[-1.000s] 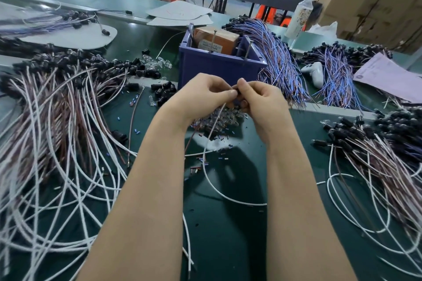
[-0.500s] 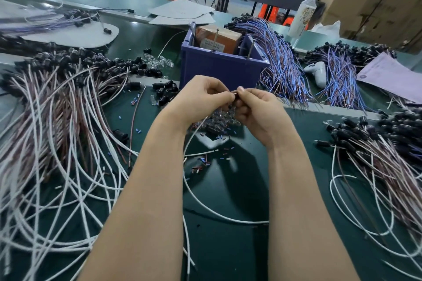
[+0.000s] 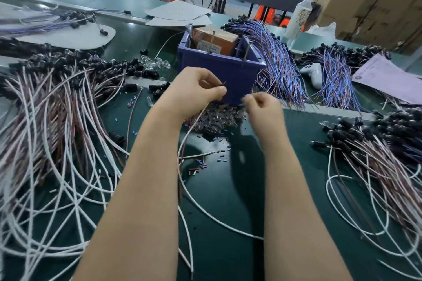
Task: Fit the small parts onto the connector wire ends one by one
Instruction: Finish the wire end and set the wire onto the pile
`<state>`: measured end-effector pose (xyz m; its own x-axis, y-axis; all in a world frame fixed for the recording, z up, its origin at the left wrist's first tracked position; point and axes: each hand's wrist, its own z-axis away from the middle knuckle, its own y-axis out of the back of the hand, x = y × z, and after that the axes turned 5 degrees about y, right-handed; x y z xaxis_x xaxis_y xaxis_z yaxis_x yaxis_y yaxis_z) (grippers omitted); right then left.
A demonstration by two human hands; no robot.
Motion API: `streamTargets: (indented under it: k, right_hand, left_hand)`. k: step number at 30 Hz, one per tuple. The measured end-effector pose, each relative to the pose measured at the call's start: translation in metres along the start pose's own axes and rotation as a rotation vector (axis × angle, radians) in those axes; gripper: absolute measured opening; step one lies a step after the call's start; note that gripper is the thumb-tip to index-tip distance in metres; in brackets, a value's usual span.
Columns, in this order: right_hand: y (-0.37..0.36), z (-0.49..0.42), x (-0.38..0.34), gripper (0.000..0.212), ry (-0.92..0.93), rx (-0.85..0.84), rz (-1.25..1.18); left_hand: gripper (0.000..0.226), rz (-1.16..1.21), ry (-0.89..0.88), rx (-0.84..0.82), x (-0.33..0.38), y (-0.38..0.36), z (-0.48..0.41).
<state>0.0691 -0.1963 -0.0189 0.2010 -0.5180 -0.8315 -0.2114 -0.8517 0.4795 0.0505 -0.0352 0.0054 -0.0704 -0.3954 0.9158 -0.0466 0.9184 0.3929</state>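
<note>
Hands parted since half a second before: right hand point(image 3: 262, 109) dropped right and nearer, off the wire end, toward the parts pile point(image 3: 217, 121). Judged: one part fitted, next to be fetched.
Left hand point(image 3: 194, 91): thumb and forefinger pinched the wire point(image 3: 198, 117) just below its black connector point(image 3: 223, 84), held in front of the bin.
Right hand: fingers curled, blurred; contents could not be told.
Bin point(image 3: 219, 73), blue, far centre: held a brown box point(image 3: 214, 41) and metal rods point(image 3: 247, 51).

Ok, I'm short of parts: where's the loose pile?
Head view, centre: the pile lies just in front of the blue bin, between the left hand and right hand.
</note>
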Motion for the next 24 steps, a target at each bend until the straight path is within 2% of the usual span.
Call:
streamTargets:
  k: [4, 6, 8, 10, 12, 16, 20, 24]
  right_hand:
    - [-0.018, 0.006, -0.006, 0.017, 0.063, -0.219, 0.080]
    - [-0.012, 0.004, -0.006, 0.021, 0.053, -0.215, 0.147]
    - [-0.006, 0.002, -0.004, 0.016, 0.034, -0.183, 0.253]
    - [-0.006, 0.002, -0.003, 0.008, 0.001, -0.213, 0.363]
    - [-0.009, 0.005, -0.001, 0.012, -0.023, -0.261, 0.429]
    - [-0.016, 0.009, 0.000, 0.013, -0.054, -0.256, 0.426]
    - [-0.014, 0.006, -0.004, 0.013, -0.001, -0.184, 0.394]
    - [-0.016, 0.007, -0.005, 0.013, -0.025, -0.290, 0.443]
  left_hand:
    - [0.007, -0.037, 0.007, 0.028, 0.000, -0.008, -0.003]
    - [0.011, -0.044, 0.008, 0.015, -0.003, -0.006, -0.004]
    - [0.018, -0.039, 0.015, -0.002, -0.005, -0.006, -0.003]
    - [0.022, -0.023, 0.017, -0.032, -0.007, -0.007, -0.003]
    - [0.024, -0.007, 0.011, -0.058, -0.007, -0.007, -0.002]
    - [0.025, 0.036, 0.005, -0.090, -0.008, -0.005, -0.002]
    - [0.025, 0.048, -0.001, -0.094, -0.009, -0.003, -0.002]
    - [0.026, 0.066, 0.000, -0.099, -0.010, -0.001, -0.002]
